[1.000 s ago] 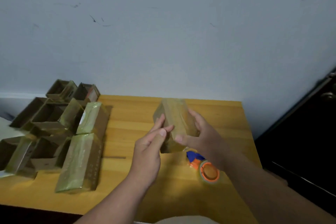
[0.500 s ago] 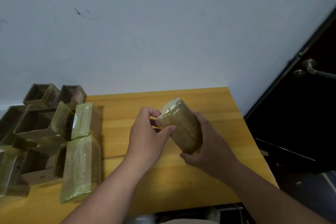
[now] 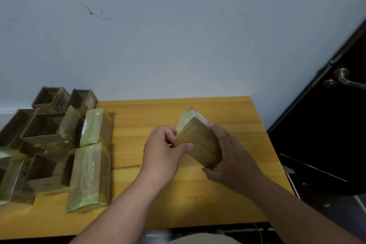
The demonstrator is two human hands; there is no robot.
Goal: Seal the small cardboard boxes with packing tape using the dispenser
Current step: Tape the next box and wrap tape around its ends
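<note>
A small brown cardboard box (image 3: 200, 140), wrapped in shiny tape, is held tilted above the middle of the wooden table (image 3: 198, 204). My left hand (image 3: 164, 150) pinches its near left edge with the thumb on the side face and the fingers curled round the end. My right hand (image 3: 233, 154) grips the box from the right and underneath. Two taped boxes (image 3: 93, 176) lie end to end at the table's left. The tape dispenser is not visible.
Several open cardboard boxes (image 3: 43, 130) with raised flaps crowd the far left of the table. A grey wall stands behind. A dark door with a metal handle (image 3: 340, 79) is at the right, beyond the table's right edge.
The box has turned in my hands and tilted further, its taped end now facing up and away. The view shifted, and the orange and blue dispenser seen a second ago is out of sight.
</note>
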